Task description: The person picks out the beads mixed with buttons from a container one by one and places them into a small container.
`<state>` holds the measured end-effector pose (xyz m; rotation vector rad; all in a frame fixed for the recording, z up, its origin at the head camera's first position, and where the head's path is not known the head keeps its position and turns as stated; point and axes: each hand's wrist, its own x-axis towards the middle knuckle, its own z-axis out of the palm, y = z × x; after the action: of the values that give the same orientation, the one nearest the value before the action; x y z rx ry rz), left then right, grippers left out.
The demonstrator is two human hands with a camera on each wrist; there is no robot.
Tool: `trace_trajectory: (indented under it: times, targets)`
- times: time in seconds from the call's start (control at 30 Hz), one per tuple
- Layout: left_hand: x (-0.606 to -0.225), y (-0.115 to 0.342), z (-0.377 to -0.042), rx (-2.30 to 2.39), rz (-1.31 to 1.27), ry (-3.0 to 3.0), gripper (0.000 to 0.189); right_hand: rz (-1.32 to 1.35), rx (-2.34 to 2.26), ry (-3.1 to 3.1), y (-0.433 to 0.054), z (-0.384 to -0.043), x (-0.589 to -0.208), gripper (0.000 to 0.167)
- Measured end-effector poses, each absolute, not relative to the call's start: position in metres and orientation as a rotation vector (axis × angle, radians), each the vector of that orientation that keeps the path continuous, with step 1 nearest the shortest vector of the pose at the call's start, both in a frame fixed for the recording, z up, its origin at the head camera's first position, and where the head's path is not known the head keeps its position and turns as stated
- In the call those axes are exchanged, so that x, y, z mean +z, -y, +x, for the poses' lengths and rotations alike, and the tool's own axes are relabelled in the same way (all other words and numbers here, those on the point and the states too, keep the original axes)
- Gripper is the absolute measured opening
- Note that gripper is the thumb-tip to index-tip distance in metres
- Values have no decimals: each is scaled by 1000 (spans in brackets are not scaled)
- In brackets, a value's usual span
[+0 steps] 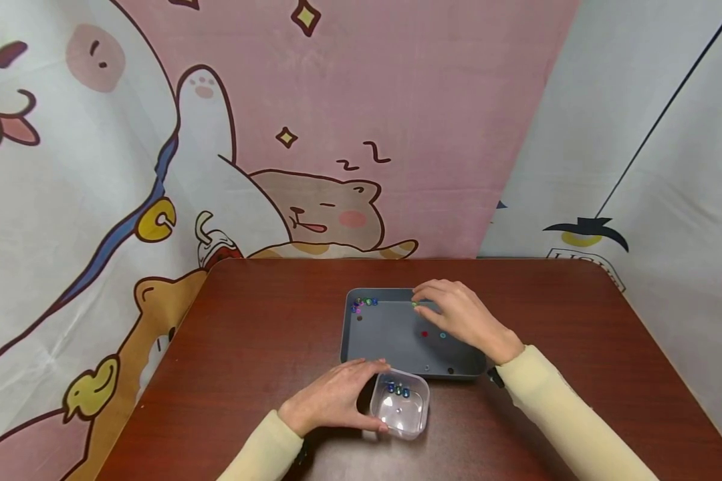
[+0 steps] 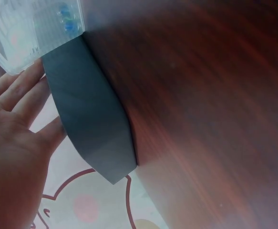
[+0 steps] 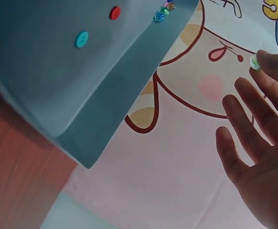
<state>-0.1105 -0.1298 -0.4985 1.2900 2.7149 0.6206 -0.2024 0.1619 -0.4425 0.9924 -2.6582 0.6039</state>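
Note:
My right hand (image 1: pixel 457 315) is over the far right part of a grey tray (image 1: pixel 391 341). Between its thumb and index finger it pinches a small clear green bead (image 3: pixel 254 62), the other fingers spread apart. In front of the tray, my left hand (image 1: pixel 339 395) grips a clear plastic box (image 1: pixel 409 424) from the left, thumb at the near side and fingers at the far side. Several blue and green beads (image 1: pixel 399 389) lie inside the box. More beads (image 1: pixel 364 304), blue, green and purple, cluster in the tray's far left corner.
In the tray lie a red button (image 1: pixel 424 334), a light blue button (image 1: pixel 442 335), a dark button (image 1: pixel 450 371), a small clear piece (image 1: pixel 427 368) and a brown one (image 1: pixel 359 318). The brown table (image 1: pixel 265 321) ends at a cartoon-printed cloth (image 1: pixel 445 133).

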Motion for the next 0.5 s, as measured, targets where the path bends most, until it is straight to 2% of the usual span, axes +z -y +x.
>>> trace_trajectory:
  times: [0.5]
  targets:
    - [-499, 130, -110, 609, 1298, -2726, 90, 957, 636, 2579, -171, -170, -447, 20]
